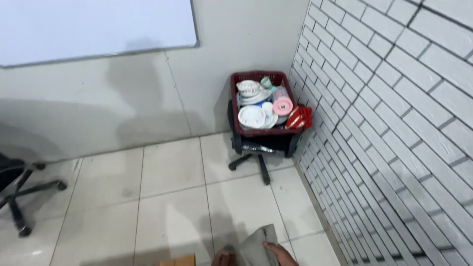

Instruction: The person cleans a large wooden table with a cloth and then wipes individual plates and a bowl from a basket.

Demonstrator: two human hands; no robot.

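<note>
At the bottom centre of the frame your right hand point(280, 253) pinches a folded grey cloth point(258, 243) from its right edge, while your left hand point(224, 257) touches its left side (fingers mostly cut off, so I cannot tell their grip). Upper centre, a dark red plastic basket point(257, 78) of white dishes sits on a black swivel chair point(259, 145).

Bare floor point(162, 197) fills the frame's middle, open to pass. At upper centre-right a dish-filled basket point(256, 131) sits on a chair point(250, 158), wedged in the corner against the brick wall point(394, 128). Another chair point(19, 192) blocks the left edge.
</note>
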